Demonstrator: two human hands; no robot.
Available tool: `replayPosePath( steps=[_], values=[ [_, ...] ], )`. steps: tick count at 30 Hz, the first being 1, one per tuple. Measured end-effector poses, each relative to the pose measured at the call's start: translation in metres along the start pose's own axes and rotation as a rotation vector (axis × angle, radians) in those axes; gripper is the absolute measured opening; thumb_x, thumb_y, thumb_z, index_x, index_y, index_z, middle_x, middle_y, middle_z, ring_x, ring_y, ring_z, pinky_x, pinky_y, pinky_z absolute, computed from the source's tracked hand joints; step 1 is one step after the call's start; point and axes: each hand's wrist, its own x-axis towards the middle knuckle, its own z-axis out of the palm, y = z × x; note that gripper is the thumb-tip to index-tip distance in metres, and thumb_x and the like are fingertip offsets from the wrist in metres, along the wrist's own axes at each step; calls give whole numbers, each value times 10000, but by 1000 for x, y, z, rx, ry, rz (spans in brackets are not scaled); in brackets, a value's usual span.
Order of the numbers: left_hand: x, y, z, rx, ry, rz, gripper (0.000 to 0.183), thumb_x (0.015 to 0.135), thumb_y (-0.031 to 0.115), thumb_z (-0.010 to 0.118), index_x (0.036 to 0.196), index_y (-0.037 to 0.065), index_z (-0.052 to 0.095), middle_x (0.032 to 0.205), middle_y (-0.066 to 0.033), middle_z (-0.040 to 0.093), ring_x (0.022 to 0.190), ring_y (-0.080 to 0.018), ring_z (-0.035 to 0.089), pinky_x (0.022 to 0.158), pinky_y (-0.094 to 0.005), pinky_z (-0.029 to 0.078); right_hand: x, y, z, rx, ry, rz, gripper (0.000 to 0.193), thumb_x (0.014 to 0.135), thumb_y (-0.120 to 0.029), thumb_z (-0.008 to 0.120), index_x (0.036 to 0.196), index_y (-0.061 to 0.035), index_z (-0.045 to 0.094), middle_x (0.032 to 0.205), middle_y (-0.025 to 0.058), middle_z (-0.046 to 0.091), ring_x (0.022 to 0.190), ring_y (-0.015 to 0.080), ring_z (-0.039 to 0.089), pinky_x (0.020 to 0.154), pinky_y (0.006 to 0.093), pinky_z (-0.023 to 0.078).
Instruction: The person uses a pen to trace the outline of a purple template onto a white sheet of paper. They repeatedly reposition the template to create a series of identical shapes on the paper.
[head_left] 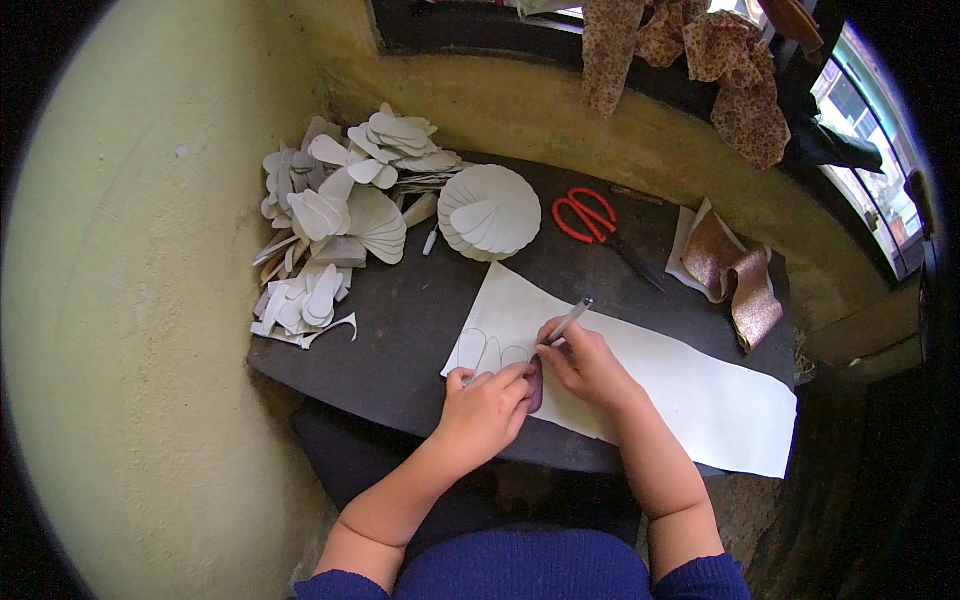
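A long white sheet (690,385) lies across the near part of the dark table, with rounded insole-like outlines (490,352) drawn at its left end. My left hand (485,405) has its fingers bent and presses a purplish rounded template (536,388) flat on the sheet; the hand covers much of that piece. Close beside it, my right hand (585,362) pinches a pen (572,318), its tip down at the template's upper edge. The fingers of the right hand hide the exact point of contact.
Loose white insole-shaped cutouts (320,215) heap at the far left, near a fanned round stack (490,212). Beyond the sheet lie red-handled scissors (590,215) and a small white tube (430,241). Glittery pinkish strips (752,290) rest at the right. A yellowish wall (150,300) borders the left.
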Motion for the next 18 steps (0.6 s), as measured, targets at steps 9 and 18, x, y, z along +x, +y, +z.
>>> replayPosePath(
  steps=[9, 18],
  values=[
    [2, 0, -2, -25, -30, -13, 150, 873, 212, 646, 996, 127, 647, 1245, 16, 624, 993, -177, 638, 884, -500, 377, -2, -2, -3, -20, -15, 2, 135, 905, -57, 643, 989, -47, 538, 819, 185, 627, 760, 375, 631, 674, 403, 493],
    [1, -1, 2, -33, -12, -9, 167, 885, 215, 622, 1030, 133, 634, 1225, 25, 616, 979, -181, 641, 899, -506, 367, -4, -2, -6, -26, -50, -23, 152, 889, -53, 650, 993, -44, 538, 847, 183, 611, 771, 376, 616, 682, 407, 489]
  ],
)
